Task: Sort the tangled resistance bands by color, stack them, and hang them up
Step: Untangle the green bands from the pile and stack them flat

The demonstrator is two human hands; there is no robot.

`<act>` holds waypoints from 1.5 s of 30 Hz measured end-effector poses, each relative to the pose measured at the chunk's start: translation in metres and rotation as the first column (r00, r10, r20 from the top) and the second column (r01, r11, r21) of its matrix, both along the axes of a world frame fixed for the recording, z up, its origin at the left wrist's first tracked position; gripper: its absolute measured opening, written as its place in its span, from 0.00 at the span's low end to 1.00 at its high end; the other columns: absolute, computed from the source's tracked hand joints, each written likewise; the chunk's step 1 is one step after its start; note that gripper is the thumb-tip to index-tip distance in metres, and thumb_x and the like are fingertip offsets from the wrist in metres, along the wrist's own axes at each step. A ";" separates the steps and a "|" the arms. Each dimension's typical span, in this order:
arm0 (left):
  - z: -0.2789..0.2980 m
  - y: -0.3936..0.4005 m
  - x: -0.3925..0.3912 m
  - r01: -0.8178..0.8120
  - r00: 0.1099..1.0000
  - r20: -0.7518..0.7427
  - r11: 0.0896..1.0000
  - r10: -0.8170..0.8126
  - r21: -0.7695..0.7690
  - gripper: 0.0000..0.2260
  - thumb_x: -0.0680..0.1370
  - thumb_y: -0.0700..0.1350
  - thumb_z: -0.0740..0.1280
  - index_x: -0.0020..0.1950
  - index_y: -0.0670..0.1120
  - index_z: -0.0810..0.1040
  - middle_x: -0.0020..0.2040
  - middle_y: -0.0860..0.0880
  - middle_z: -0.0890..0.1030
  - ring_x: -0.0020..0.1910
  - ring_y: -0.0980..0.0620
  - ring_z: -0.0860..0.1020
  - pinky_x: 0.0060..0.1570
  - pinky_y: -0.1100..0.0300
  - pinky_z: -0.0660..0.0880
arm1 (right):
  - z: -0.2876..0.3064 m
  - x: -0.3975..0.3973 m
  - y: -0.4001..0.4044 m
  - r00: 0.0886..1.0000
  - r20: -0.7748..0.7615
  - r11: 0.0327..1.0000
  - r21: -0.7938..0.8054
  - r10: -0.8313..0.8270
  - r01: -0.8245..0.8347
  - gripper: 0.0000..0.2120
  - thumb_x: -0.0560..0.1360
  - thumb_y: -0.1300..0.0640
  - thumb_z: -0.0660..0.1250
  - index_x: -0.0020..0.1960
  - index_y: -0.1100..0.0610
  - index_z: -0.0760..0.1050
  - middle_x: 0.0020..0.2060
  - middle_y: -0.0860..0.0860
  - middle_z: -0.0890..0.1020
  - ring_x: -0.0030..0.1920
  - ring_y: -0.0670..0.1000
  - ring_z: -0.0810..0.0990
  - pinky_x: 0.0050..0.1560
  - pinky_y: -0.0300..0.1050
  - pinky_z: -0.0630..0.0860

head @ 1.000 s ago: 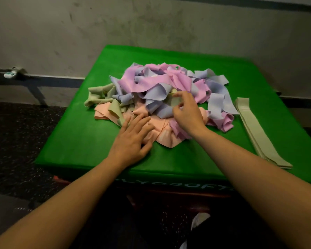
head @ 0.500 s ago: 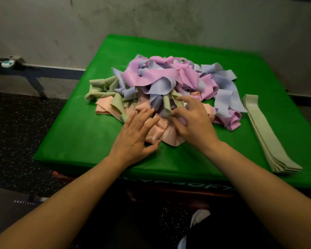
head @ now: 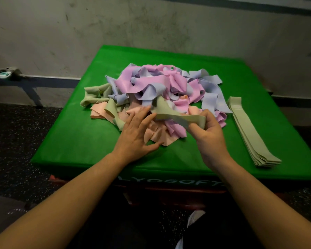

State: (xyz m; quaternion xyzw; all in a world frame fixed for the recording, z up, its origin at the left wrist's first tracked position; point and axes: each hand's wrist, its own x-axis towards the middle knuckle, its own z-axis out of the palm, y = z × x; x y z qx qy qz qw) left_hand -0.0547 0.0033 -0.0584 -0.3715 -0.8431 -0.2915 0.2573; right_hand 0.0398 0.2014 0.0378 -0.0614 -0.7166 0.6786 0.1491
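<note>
The right hand (head: 209, 135) is pinching a sage green band (head: 176, 115) out of the near side of the tangled pile (head: 156, 90); the left hand (head: 136, 133) is pressing flat, fingers spread, on peach bands (head: 156, 132); only a green stack (head: 248, 133) is lying sorted at right, nothing hanging; the green pad (head: 79, 141) is reading, perhaps, "LYOSOFT" along its near edge.

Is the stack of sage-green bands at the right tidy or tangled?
Tidy: the stack of flat sage-green bands lies straight on the green mat, edges aligned, apart from the pile.
</note>
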 end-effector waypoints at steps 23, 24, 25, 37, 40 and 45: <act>0.094 0.110 0.114 0.140 0.310 0.743 0.802 -0.593 0.581 0.18 0.74 0.55 0.67 0.64 0.61 0.70 0.56 0.54 0.78 0.49 0.57 0.81 0.49 0.57 0.79 | 0.015 0.060 0.070 0.978 0.208 0.859 -0.495 -0.026 0.129 0.22 0.76 0.50 0.65 0.66 0.59 0.76 0.58 0.59 0.83 0.57 0.58 0.80 0.58 0.58 0.76; 0.096 0.111 0.124 0.171 0.339 0.731 0.803 -0.592 0.570 0.23 0.74 0.53 0.69 0.67 0.60 0.67 0.60 0.56 0.74 0.53 0.59 0.80 0.52 0.58 0.79 | 0.016 0.063 0.070 0.980 0.193 0.867 -0.482 -0.038 0.129 0.19 0.78 0.53 0.65 0.66 0.60 0.76 0.58 0.59 0.83 0.57 0.59 0.81 0.58 0.59 0.76; 0.097 0.113 0.132 0.181 0.396 0.718 0.816 -0.572 0.549 0.27 0.74 0.50 0.72 0.69 0.60 0.64 0.63 0.58 0.71 0.55 0.60 0.78 0.55 0.60 0.79 | 0.016 0.065 0.070 0.982 0.182 0.882 -0.452 -0.058 0.136 0.15 0.80 0.57 0.63 0.64 0.60 0.76 0.56 0.59 0.84 0.56 0.60 0.82 0.56 0.58 0.78; 0.117 0.096 0.134 0.049 0.398 0.818 0.900 -0.415 0.433 0.07 0.82 0.46 0.64 0.52 0.47 0.81 0.43 0.52 0.82 0.39 0.64 0.78 0.43 0.68 0.74 | 0.036 0.118 0.088 0.985 0.170 0.985 0.170 -0.021 -0.008 0.12 0.71 0.51 0.74 0.38 0.59 0.80 0.33 0.57 0.79 0.37 0.51 0.73 0.40 0.44 0.67; 0.118 0.090 0.140 0.009 0.337 0.837 0.890 -0.432 0.456 0.15 0.81 0.49 0.63 0.53 0.38 0.81 0.39 0.52 0.82 0.38 0.62 0.79 0.45 0.65 0.73 | 0.039 0.131 0.087 0.984 0.174 0.988 0.157 -0.031 0.004 0.17 0.66 0.44 0.73 0.44 0.57 0.84 0.37 0.54 0.84 0.38 0.48 0.80 0.40 0.40 0.74; 0.119 0.083 0.147 -0.027 0.320 0.824 0.865 -0.468 0.501 0.19 0.81 0.51 0.62 0.50 0.35 0.81 0.33 0.65 0.81 0.37 0.69 0.78 0.53 0.64 0.74 | 0.038 0.144 0.079 0.985 0.166 0.986 -0.166 0.054 -0.026 0.13 0.65 0.48 0.79 0.46 0.54 0.84 0.41 0.53 0.85 0.41 0.53 0.83 0.41 0.47 0.79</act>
